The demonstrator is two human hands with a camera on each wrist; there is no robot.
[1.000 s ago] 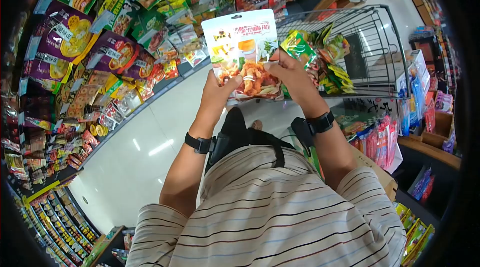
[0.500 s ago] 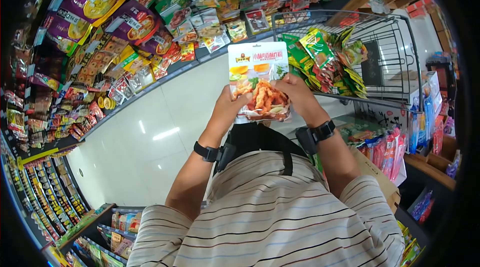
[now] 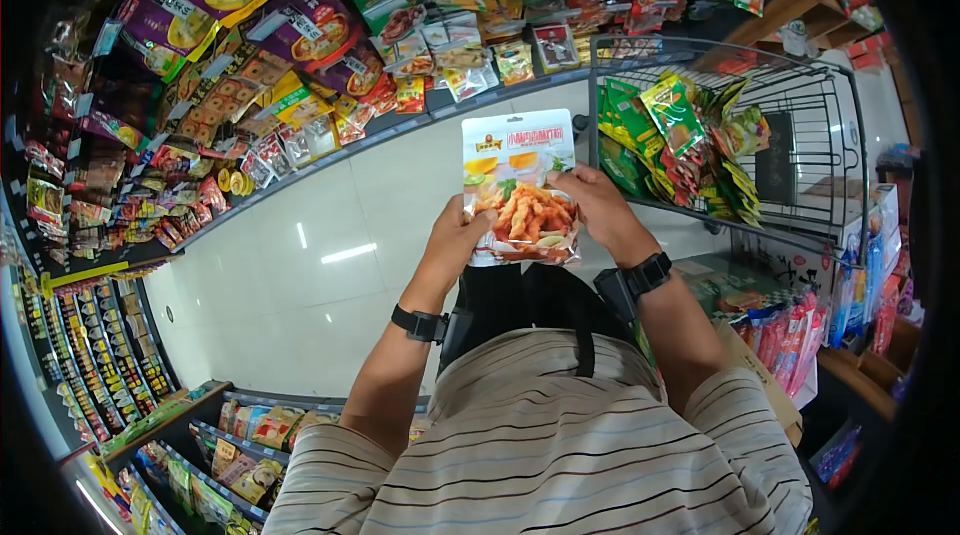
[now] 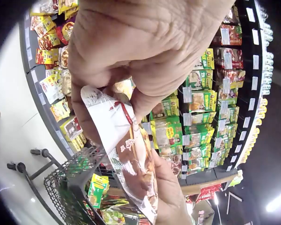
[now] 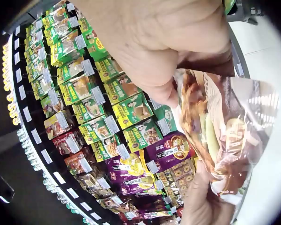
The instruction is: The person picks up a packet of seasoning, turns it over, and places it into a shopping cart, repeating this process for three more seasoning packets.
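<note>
Both hands hold up one flat food packet (image 3: 518, 165), white at the top with a picture of golden fried pieces below and a hang hole in its upper edge. My left hand (image 3: 452, 240) pinches the lower left side, its thumb lying over the front. On the opposite side my right hand (image 3: 603, 210) grips the edge, thumb across the picture. The left wrist view shows the packet (image 4: 126, 154) edge-on between the fingers. In the right wrist view the packet's glossy lower part (image 5: 220, 136) shows, and the fingers behind it are partly hidden.
A wire shopping cart (image 3: 815, 150) stands at the right with several green and yellow packets (image 3: 675, 130) inside. Shelves of hanging packets (image 3: 310, 25) curve across the far side and left. Lower shelves (image 3: 240, 465) hold more goods. Pale floor tiles (image 3: 290, 285) lie between.
Both hands have brought the packet lower and closer to the body, and its front now shows with less glare. The view has shifted, so shelves and cart sit further right and lower.
</note>
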